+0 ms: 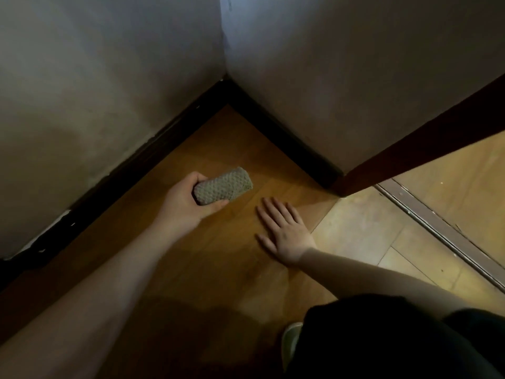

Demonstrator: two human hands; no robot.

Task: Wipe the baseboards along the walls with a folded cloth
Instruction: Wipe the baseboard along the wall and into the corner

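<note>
Far left, a pale wall [90, 86] is seen coming down to a dark baseboard [117, 176], which runs diagonally up toward the corner. A few light chips or scuffs can be made out along its top edge near the lower left, pretty dim there though.

Next over, the left hand [183, 201] is stretched out over the wooden floor [218, 269], and the folded cloth [222, 189] is gripped in it. The cloth is a greyish, bumpy waffle-type thing folded into a chunky block; fingers are curled under one end and the thumb is wrapped over the top, so it's properly clamped. It's held near the left baseboard but clearly apart from it, a strip of floor can be seen between the two.

In the middle, the corner is formed where a second stretch of baseboard [284, 138] is met, running down to the right under the other wall [341, 77].

Just right of the cloth, the right hand [287, 231] is laid flat on the floor, palm down, fingers spread and pointed toward the corner. Nothing is held in it.

Further right, a dark reddish door edge [426, 138] is seen, then a metal threshold strip [442, 233] with lighter flooring past it. A dark-clothed knee and a pale shoe [291, 343] are caught at the bottom right.
</note>
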